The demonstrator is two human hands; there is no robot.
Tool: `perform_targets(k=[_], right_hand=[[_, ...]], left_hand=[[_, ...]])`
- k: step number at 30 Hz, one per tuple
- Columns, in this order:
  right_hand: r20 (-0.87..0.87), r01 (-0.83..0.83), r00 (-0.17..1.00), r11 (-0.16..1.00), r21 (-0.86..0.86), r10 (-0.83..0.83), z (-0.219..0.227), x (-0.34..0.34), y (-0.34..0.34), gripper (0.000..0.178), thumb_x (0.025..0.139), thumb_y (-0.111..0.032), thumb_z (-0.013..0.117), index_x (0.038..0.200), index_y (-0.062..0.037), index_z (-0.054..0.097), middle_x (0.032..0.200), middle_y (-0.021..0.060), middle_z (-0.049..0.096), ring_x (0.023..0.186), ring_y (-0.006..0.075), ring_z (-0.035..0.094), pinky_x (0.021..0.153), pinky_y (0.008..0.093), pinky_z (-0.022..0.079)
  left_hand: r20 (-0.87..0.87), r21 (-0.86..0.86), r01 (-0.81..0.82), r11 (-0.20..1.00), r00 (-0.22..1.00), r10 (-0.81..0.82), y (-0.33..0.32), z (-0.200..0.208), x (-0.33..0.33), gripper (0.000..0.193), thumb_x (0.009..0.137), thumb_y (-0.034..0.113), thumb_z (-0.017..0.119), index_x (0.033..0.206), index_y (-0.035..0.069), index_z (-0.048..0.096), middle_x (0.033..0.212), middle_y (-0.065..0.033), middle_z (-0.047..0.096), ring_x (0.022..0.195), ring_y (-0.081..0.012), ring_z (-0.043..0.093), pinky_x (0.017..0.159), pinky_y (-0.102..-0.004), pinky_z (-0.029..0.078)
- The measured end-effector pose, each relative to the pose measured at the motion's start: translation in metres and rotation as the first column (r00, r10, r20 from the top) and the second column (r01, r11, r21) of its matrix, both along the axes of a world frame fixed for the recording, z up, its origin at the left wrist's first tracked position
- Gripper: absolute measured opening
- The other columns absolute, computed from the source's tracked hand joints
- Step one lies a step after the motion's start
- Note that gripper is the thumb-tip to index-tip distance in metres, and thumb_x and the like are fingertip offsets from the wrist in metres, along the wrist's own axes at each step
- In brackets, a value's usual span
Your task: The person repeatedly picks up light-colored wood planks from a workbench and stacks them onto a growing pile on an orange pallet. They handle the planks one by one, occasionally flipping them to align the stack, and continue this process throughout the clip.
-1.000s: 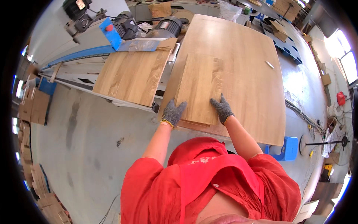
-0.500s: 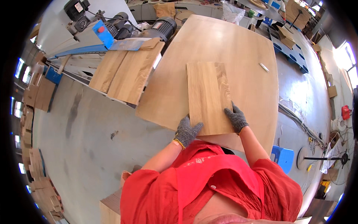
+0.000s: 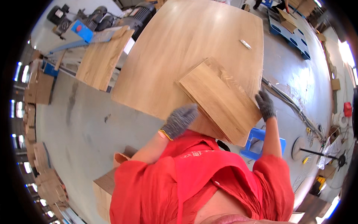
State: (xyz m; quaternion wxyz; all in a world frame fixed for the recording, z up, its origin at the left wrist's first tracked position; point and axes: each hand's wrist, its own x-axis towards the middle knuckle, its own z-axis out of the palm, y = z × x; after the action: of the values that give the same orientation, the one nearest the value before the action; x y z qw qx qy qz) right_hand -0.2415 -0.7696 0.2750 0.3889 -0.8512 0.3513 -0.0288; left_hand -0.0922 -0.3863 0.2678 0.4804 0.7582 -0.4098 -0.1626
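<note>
A rectangular wood-grain board (image 3: 220, 100) lies askew on top of at least one more like it, on the near right part of the wood-topped table (image 3: 156, 67). Its near right corner reaches the table's edge. My left hand (image 3: 181, 121), in a grey knit glove and slightly blurred, is beside the board's near left side with its fingers stretched forward. By the right corner is my right hand (image 3: 266, 105), also gloved, its fingers extended and not wrapped round the board. Whether either hand touches the board I cannot tell.
A single wood-grain panel (image 3: 100, 59) rests at the machine with motors (image 3: 140, 16) on the far left. A small white object (image 3: 245, 44) lies on the table. A blue stool (image 3: 257, 143) stands at the right, cables (image 3: 291, 104) on the floor, a blue pallet (image 3: 289, 35) farther off.
The board, earlier straight between both hands, now lies turned on another. Both hands have come off its sides, the right moving outward. One of two panels at the machine is gone; the view has shifted.
</note>
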Motion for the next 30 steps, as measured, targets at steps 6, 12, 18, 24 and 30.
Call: perform_targets(k=[6, 12, 18, 24, 30], right_hand=[[0.183, 0.577, 0.701, 0.700, 0.421, -0.689, -0.047, -0.087, 0.046, 0.060, 0.093, -0.036, 0.055, 0.143, -0.0091, 0.034, 0.133, 0.0123, 0.050, 0.117, 0.0245, 0.052, 0.095, 0.0378, 0.043], [0.016, 0.411, 0.670, 0.389, 0.825, -0.742, -0.059, -0.087, 0.091, 0.058, 0.092, -0.047, 0.054, 0.134, -0.0082, 0.044, 0.128, 0.0084, 0.055, 0.113, 0.0253, 0.055, 0.091, 0.0407, 0.047], [-0.138, 0.673, 0.602, 0.407, 0.617, -0.787, -0.050, -0.060, 0.096, 0.066, 0.089, -0.055, 0.053, 0.135, -0.0083, 0.045, 0.127, 0.0095, 0.056, 0.110, 0.0261, 0.055, 0.092, 0.0406, 0.046], [-0.123, 0.791, 0.579, 0.518, 0.327, -0.806, -0.043, -0.047, 0.108, 0.074, 0.087, -0.063, 0.050, 0.134, -0.0073, 0.045, 0.125, 0.0098, 0.056, 0.108, 0.0255, 0.056, 0.090, 0.0405, 0.047], [-0.224, 0.844, 0.515, 0.442, 0.304, -0.828, -0.029, -0.029, 0.111, 0.076, 0.085, -0.066, 0.050, 0.134, -0.0082, 0.045, 0.126, 0.0095, 0.056, 0.108, 0.0262, 0.057, 0.088, 0.0423, 0.049]], left_hand=[[-0.565, -0.039, -0.539, 0.842, 0.707, 0.426, 0.045, -0.033, 0.017, 0.026, 0.093, 0.014, 0.057, 0.114, 0.000, 0.061, 0.105, -0.0097, 0.065, 0.094, -0.0159, 0.061, 0.084, -0.0297, 0.050], [-0.657, -0.026, -0.602, 0.798, 0.611, 0.441, 0.060, -0.062, 0.013, 0.023, 0.089, 0.009, 0.061, 0.109, -0.003, 0.062, 0.102, -0.0125, 0.066, 0.093, -0.0178, 0.062, 0.085, -0.0314, 0.049], [-0.495, -0.166, -0.446, 0.880, 0.809, 0.317, 0.062, -0.065, 0.044, 0.024, 0.085, 0.009, 0.065, 0.106, -0.002, 0.062, 0.096, -0.0143, 0.065, 0.085, -0.0233, 0.064, 0.078, -0.0334, 0.051], [-0.518, -0.202, -0.337, 0.919, 0.834, 0.192, 0.068, -0.068, 0.062, 0.027, 0.084, 0.009, 0.065, 0.109, 0.000, 0.060, 0.096, -0.0136, 0.064, 0.085, -0.0249, 0.064, 0.076, -0.0350, 0.051], [-0.479, -0.296, -0.292, 0.909, 0.869, 0.123, 0.060, -0.074, 0.080, 0.031, 0.083, 0.010, 0.067, 0.112, 0.001, 0.059, 0.101, -0.0143, 0.064, 0.085, -0.0266, 0.064, 0.076, -0.0357, 0.051]])
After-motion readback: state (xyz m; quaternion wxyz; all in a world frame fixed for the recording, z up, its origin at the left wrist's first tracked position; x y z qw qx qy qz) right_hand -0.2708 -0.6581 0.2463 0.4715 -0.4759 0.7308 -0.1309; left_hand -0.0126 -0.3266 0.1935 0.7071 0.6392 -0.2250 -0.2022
